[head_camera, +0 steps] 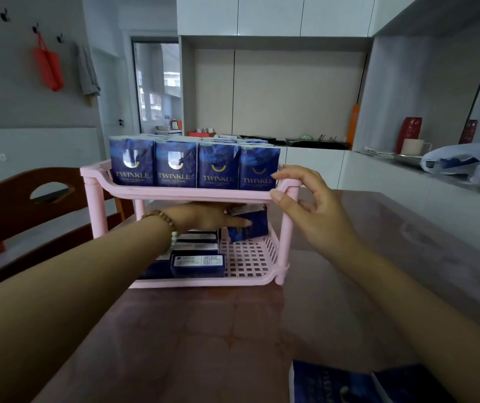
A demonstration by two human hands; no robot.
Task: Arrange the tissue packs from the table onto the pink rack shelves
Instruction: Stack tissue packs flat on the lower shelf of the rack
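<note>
A pink two-shelf rack stands on the brown table. Its top shelf holds upright dark blue tissue packs in rows. My left hand reaches into the lower shelf and grips a blue tissue pack tilted at the back right. More packs lie flat on the left of that shelf; its right front grid is bare. My right hand pinches the rack's top right corner. Two loose packs lie on the table at the bottom edge, under my right forearm.
A wooden chair stands left of the table. A grey counter on the right carries a plastic bag, a white mug and a red vase. Cabinets and a doorway lie behind the rack.
</note>
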